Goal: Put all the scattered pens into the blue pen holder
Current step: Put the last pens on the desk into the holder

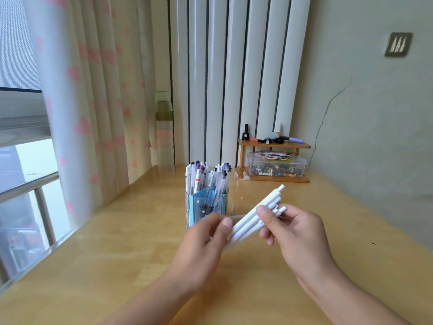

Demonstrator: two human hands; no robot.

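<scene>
The blue pen holder [206, 206], a clear cup with a blue insert, stands on the wooden desk [117, 254] and is packed with several pens [207, 175] standing upright. Just in front of it I hold a bundle of several white pens [253, 219], tilted up to the right. My right hand [295, 233] grips the upper part of the bundle. My left hand [203, 242] holds its lower end between thumb and fingers, which hide the tips.
A small wooden shelf [274, 144] with makeup items stands at the back right over a clear plastic box [276, 166] of small bits. A heart-print curtain [89, 102] hangs at the left by the window. A wall runs along the right.
</scene>
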